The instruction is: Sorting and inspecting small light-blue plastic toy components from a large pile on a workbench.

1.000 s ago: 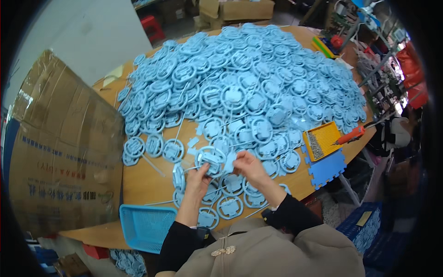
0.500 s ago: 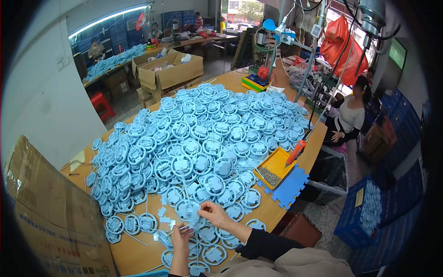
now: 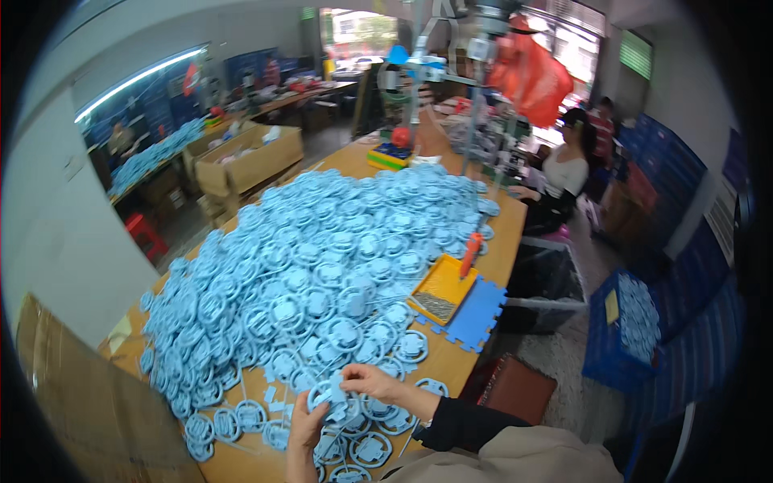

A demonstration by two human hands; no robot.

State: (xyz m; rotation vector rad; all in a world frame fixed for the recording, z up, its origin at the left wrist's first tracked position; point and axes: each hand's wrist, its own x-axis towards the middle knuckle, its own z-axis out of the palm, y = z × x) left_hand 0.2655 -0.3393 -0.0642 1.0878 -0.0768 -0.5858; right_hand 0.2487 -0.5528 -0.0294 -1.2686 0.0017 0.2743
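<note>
Near the table's front edge, my left hand (image 3: pixel 304 427) is closed on the rim of a round light-blue plastic part (image 3: pixel 319 397) with a ring-shaped edge. Over the same part, my right hand (image 3: pixel 372 381) pinches a small flat light-blue plastic piece (image 3: pixel 337 388); whether the two touch cannot be made out. Several similar ringed parts lie under and around both hands. Beyond them a large heap of the same light-blue parts (image 3: pixel 310 262), many with thin sticks, spreads over the wooden table (image 3: pixel 498 245). Small loose blue plates (image 3: pixel 271 394) lie left of my hands.
Right of the heap, a yellow tray (image 3: pixel 448 283) of small metal bits and an orange-handled tool (image 3: pixel 470 256) rest by a blue foam mat (image 3: pixel 480 312). A cardboard box (image 3: pixel 88 394) stands at left. A co-worker (image 3: pixel 564 173) sits at right, beyond a blue crate (image 3: pixel 600 354).
My view has swung to the right, so the scene has shifted left. My left hand has come up to the round part, now seen ring-side in its grip; my right hand still pinches beside it.
</note>
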